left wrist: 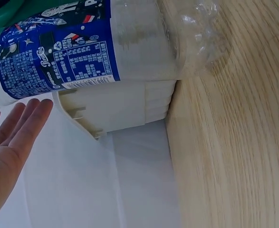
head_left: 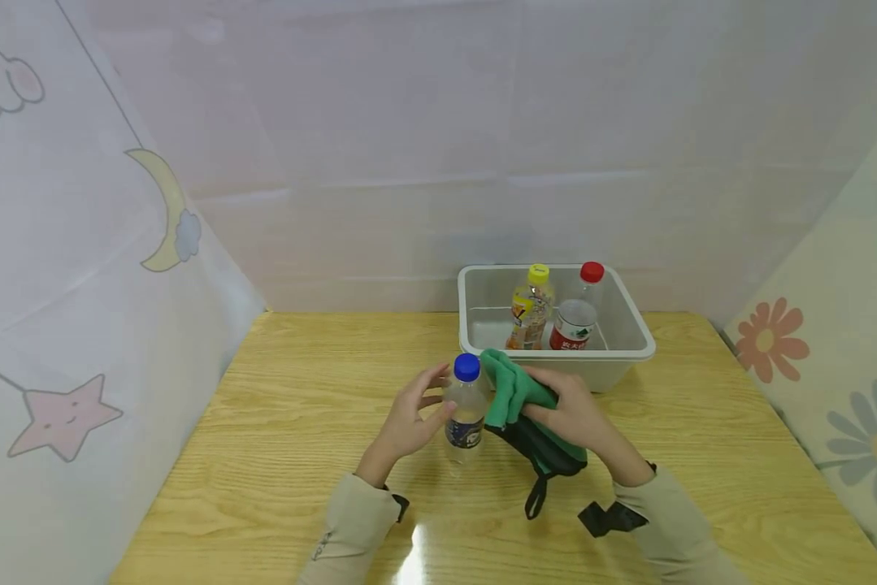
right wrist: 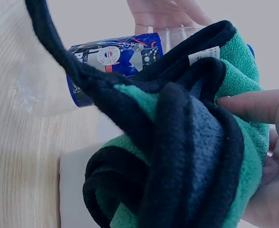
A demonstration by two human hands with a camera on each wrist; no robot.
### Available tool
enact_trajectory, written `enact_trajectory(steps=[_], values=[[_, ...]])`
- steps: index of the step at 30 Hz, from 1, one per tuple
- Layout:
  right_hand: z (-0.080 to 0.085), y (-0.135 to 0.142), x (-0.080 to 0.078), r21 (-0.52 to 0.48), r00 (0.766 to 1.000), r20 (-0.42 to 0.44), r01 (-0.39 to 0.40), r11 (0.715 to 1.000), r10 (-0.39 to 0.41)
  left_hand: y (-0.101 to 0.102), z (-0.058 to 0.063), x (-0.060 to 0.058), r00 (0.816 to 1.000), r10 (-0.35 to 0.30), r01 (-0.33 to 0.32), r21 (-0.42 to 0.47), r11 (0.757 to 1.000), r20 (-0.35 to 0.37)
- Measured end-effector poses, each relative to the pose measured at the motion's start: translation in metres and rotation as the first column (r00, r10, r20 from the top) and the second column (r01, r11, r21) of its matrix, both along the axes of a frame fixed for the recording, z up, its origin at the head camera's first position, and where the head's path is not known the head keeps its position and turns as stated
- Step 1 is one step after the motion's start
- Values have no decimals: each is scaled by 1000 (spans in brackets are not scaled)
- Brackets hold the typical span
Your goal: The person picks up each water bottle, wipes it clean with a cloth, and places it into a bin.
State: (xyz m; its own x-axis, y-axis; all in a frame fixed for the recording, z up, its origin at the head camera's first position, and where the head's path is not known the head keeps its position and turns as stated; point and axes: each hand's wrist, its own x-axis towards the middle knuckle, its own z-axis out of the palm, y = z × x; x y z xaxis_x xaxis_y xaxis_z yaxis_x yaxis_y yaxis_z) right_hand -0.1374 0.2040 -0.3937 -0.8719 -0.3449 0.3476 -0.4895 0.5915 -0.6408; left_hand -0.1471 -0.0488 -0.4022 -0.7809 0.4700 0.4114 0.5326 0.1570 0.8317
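A clear plastic bottle (head_left: pixel 466 406) with a blue cap and a blue label stands upright on the table, close to the bin's front wall. My left hand (head_left: pixel 412 414) is at its left side, fingers spread and fairly straight; in the left wrist view the fingertips (left wrist: pixel 43 108) lie just beside the label, and I cannot tell whether they touch it. My right hand (head_left: pixel 573 410) grips a bunched green towel (head_left: pixel 511 388) with black edging and a hanging loop, thumb against the cloth. The towel is right beside the bottle's right side, partly covering it in the right wrist view.
Behind the hands sits a white plastic bin (head_left: pixel 628 355). Inside it stand a yellow-capped bottle (head_left: pixel 531 313) and a red-capped bottle (head_left: pixel 575 321). The wooden table (head_left: pixel 299 406) meets printed cloth walls at the back and sides.
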Motion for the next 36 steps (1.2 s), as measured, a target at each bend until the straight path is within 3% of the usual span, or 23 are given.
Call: enact_trajectory(steps=[8,36], values=[[4,-6,-2,22,1000,-10,-18,1000,18,3,1,1,999,25,-24,4,1000,-42],[-4,-15,-7,82,998,15,-68,994,67,3,-2,0,999,16,-15,9,1000,-39]])
